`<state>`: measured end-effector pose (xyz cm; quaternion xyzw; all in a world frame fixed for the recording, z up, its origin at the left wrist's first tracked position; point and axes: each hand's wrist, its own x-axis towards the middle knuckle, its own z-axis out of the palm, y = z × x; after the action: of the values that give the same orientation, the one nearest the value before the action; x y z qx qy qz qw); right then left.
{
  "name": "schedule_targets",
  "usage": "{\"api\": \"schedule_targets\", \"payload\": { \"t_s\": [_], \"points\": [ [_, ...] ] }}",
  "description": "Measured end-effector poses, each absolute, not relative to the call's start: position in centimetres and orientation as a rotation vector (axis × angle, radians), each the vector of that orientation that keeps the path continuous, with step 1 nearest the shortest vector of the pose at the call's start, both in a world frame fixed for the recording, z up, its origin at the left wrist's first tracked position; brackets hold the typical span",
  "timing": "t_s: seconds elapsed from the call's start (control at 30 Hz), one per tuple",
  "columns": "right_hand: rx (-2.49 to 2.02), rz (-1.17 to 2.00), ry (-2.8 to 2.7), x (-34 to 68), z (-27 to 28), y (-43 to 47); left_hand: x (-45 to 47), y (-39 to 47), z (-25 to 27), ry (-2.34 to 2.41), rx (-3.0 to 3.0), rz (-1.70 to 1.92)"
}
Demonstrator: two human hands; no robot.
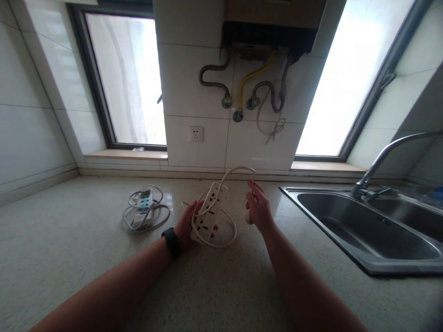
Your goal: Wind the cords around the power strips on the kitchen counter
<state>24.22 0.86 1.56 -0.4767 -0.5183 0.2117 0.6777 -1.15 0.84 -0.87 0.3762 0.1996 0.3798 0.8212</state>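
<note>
My left hand grips a white power strip from its left side and below, holding it tilted above the counter. Fingertips show past the strip's right edge. A white cord loops around the front of the strip and arches up toward the right. My right hand is closed on the cord near its end, to the right of the strip. A pale piece, perhaps the plug, shows under those fingers, partly hidden. On the counter at left lies a second power strip with its grey-white cord coiled round it.
A speckled counter runs along the tiled wall. At right is a steel double sink with a faucet. A wall socket sits behind the strip. Pipes and a yellow hose hang below a water heater.
</note>
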Motion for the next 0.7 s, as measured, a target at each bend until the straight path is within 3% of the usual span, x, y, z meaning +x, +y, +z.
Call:
{"api": "schedule_targets", "payload": {
  "t_s": [0.4,0.7],
  "points": [
    [-0.787,0.869,-0.732,23.5,3.5,-0.2,-0.9,0.9,-1.4,0.524,0.951,0.629],
    [-0.69,0.737,-0.483,26.0,3.9,0.2,-1.5,1.2,-1.5,0.499,1.04,0.539]
  ]
}}
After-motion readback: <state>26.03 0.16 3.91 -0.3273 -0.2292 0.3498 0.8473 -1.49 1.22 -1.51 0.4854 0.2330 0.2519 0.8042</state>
